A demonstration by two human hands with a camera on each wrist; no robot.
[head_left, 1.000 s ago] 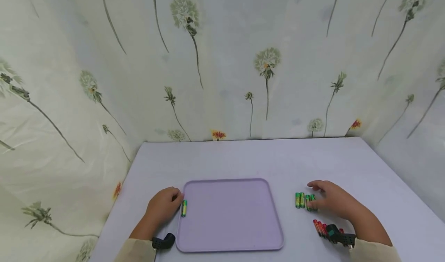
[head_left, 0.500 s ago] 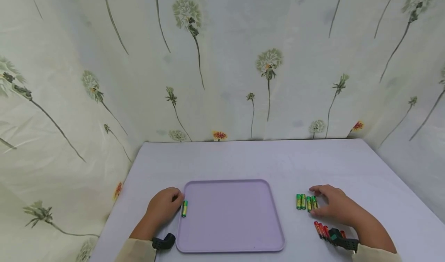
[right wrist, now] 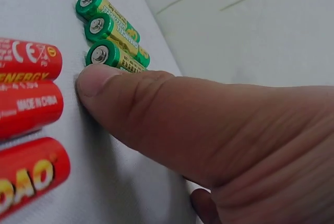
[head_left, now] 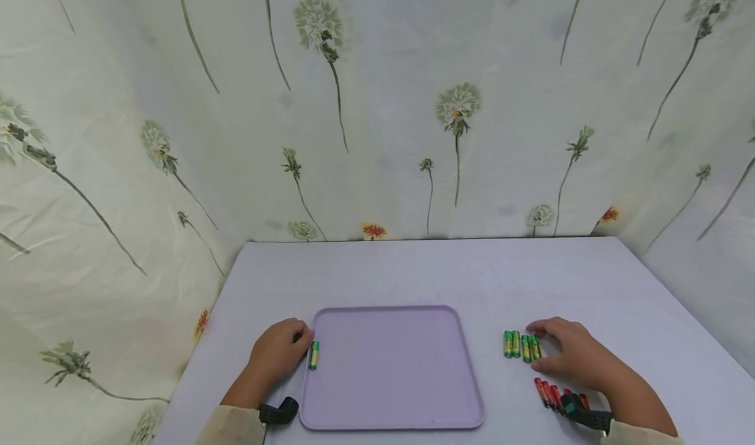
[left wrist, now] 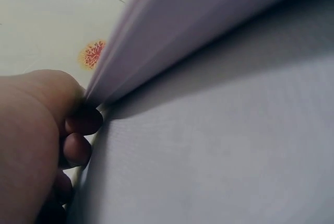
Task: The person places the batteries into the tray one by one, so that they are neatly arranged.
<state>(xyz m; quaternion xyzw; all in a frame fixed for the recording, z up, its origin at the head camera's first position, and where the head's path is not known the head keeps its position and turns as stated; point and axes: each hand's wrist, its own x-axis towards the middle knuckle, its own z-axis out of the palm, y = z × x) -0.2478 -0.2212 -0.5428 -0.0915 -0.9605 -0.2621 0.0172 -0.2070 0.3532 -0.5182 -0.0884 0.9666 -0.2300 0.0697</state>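
Note:
In the head view a lilac tray (head_left: 395,366) lies on the table, a green battery (head_left: 314,355) inside its left wall. My left hand (head_left: 280,350) pinches the tray's left rim; in the left wrist view the thumb (left wrist: 57,88) lies over the edge and curled fingers (left wrist: 78,148) sit below. To the right of the tray several green batteries (head_left: 516,344) stand in a row side by side. Thumb and index finger of my right hand (head_left: 575,350) bracket the rightmost green battery (head_left: 535,347) at its two ends. The right wrist view has the thumb (right wrist: 151,98) covering that battery.
Several red batteries (head_left: 545,391) lie in a row in front of the green ones, partly under the right wrist's camera strap. The white tabletop (head_left: 383,268) ends at a flower-printed curtain (head_left: 377,104) at the back and sides.
My right hand has shifted slightly right and toward me, its thumb sliding from over the rightmost green batteries to the near end of the last one. The left hand stays at the rim.

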